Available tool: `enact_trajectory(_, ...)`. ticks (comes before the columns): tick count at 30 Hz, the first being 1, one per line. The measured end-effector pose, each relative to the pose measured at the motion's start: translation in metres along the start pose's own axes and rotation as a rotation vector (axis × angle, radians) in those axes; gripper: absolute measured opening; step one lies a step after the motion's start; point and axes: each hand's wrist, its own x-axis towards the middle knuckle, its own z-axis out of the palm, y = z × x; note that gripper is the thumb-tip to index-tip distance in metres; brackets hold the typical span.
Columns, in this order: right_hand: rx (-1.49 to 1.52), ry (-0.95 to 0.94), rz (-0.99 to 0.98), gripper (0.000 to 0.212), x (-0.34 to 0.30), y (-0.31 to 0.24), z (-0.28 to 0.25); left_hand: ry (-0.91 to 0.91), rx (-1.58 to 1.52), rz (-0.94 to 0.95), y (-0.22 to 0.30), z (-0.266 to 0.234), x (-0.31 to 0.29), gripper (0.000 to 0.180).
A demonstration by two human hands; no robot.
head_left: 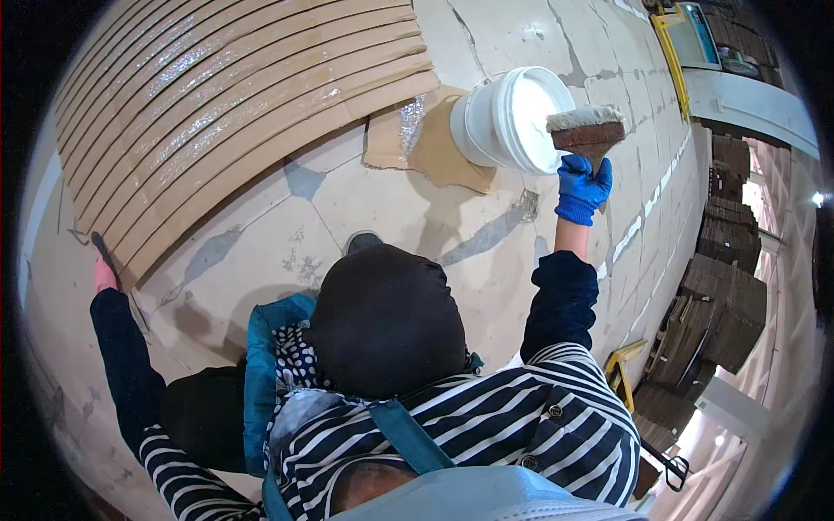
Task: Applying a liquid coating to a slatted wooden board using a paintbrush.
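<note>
My right hand [582, 187], in a blue glove, is closed around the handle of a wide brush [588, 139]. The brush has pale bristles and a reddish-brown band, and it is raised beside the mouth of a white bucket [488, 122]. White stuff shows inside the bucket. Far to the left, my left hand [103, 265] is at the near left corner of overlapping cardboard sheets [252, 95]. Something dark, a glove or an object, covers its end, so its fingers cannot be made out. Shiny wet-looking streaks mark the sheets, which lie in staggered strips.
A torn cardboard piece [434, 143] lies under the bucket on the cracked pale floor [382, 208]. Stacks of brown cardboard [725, 291] stand along the right side. A yellow frame [671, 61] is at the upper right, and another yellow piece [621, 369] sits lower down.
</note>
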Motion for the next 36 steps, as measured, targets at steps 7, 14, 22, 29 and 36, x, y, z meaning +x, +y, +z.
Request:
enact_trajectory(7,-0.713,-0.305,-0.435,0.033,-0.023,0.032,0.028,-0.481,-0.902,0.008,0.002,-0.013,-0.066,0.038)
enact_trajectory(14,-1.614,-0.91,-1.512,0.021,-0.093,0.103,0.12,-0.603,-1.117,-0.013,0.057,-0.024,-0.101,0.066)
enact_trajectory(22,-1.525,-1.42,-0.756,0.024,-0.163,0.242,0.23,0.204,-0.03,0.312,0.053,-0.001,-0.11,0.05)
enact_trajectory(29,-1.153,-1.4,-0.47,0.008,-0.212,0.441,0.181,0.286,-0.3,0.009,0.065,0.016,-0.115,0.058)
enact_trajectory(36,-1.35,-1.471,-0.54,0.004,-0.246,0.489,0.144,0.328,-0.42,0.114,0.068,0.013,-0.124,0.067)
